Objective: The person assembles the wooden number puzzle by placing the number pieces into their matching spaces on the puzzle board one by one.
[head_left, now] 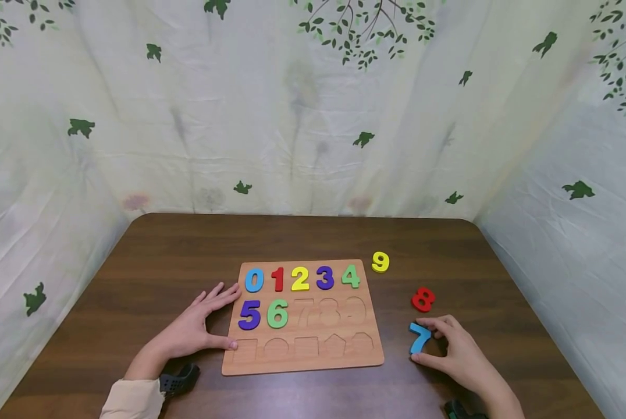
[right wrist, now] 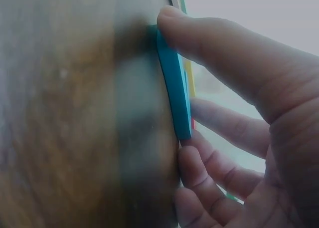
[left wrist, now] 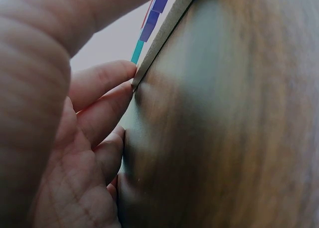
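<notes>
A wooden number board (head_left: 313, 352) lies on the table, with pieces 0 to 4 in its top row and a purple 5 (head_left: 249, 315) and green 6 (head_left: 277, 314) below. My left hand (head_left: 192, 329) is spread along the board's left edge, thumb on its lower corner and fingertips at the upper side. Right of the board, my right hand (head_left: 456, 349) pinches a blue number 7 (head_left: 419, 337) between thumb and index finger. In the right wrist view the blue 7 (right wrist: 174, 83) is seen edge-on, close to the tabletop, with the thumb at one end.
A red 8 (head_left: 423, 299) lies just beyond the right hand, and a yellow 9 (head_left: 380, 262) near the board's upper right corner. Outlined recesses (head_left: 331, 312) show in the board's lower rows. A white leaf-patterned curtain (head_left: 313, 145) surrounds the brown table (head_left: 187, 238).
</notes>
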The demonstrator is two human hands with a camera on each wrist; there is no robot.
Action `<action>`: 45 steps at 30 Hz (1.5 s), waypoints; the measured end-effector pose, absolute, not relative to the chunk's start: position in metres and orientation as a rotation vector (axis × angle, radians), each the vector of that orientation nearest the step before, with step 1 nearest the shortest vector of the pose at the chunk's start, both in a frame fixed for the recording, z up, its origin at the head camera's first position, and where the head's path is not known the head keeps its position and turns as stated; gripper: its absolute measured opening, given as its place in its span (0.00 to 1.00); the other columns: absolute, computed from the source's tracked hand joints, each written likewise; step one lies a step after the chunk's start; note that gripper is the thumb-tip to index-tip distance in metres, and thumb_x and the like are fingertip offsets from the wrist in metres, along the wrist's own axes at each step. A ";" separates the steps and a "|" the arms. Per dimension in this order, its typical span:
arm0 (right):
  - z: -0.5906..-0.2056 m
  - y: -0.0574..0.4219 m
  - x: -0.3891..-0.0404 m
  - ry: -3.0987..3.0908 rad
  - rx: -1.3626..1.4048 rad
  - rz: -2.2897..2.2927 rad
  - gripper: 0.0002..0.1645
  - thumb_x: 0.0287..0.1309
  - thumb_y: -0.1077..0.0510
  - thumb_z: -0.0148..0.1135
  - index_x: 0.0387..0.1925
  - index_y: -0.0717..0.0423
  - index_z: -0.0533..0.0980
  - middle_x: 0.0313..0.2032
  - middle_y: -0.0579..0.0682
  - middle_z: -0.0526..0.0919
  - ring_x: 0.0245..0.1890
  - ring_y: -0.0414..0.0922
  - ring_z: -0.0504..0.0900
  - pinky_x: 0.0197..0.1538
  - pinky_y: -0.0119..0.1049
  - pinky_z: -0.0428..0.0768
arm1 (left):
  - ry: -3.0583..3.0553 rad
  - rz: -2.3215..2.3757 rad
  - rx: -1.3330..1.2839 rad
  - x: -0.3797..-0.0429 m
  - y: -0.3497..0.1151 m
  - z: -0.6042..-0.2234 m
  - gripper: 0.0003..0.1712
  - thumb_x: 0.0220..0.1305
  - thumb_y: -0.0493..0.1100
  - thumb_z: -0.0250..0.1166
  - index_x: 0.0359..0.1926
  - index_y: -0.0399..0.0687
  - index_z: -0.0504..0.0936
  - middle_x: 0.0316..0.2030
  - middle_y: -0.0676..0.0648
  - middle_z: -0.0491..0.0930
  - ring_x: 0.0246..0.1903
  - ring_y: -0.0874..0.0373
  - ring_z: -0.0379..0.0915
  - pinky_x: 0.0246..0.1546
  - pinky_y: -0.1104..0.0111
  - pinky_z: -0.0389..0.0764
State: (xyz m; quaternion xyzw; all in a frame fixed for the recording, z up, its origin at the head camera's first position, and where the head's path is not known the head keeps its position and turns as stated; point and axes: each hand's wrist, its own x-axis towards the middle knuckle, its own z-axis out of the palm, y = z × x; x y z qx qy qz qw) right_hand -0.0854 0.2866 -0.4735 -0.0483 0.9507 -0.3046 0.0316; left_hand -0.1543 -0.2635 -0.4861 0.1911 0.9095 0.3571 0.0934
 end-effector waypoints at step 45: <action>-0.470 0.287 -0.089 2.919 -0.117 -0.873 0.41 0.49 0.40 0.87 0.61 0.52 0.84 0.46 0.46 0.80 0.42 0.38 0.76 0.40 0.30 0.79 | 2.694 1.055 0.538 -0.152 -0.262 -0.484 0.62 0.48 0.64 0.85 0.81 0.52 0.69 0.84 0.42 0.60 0.84 0.27 0.39 0.80 0.27 0.36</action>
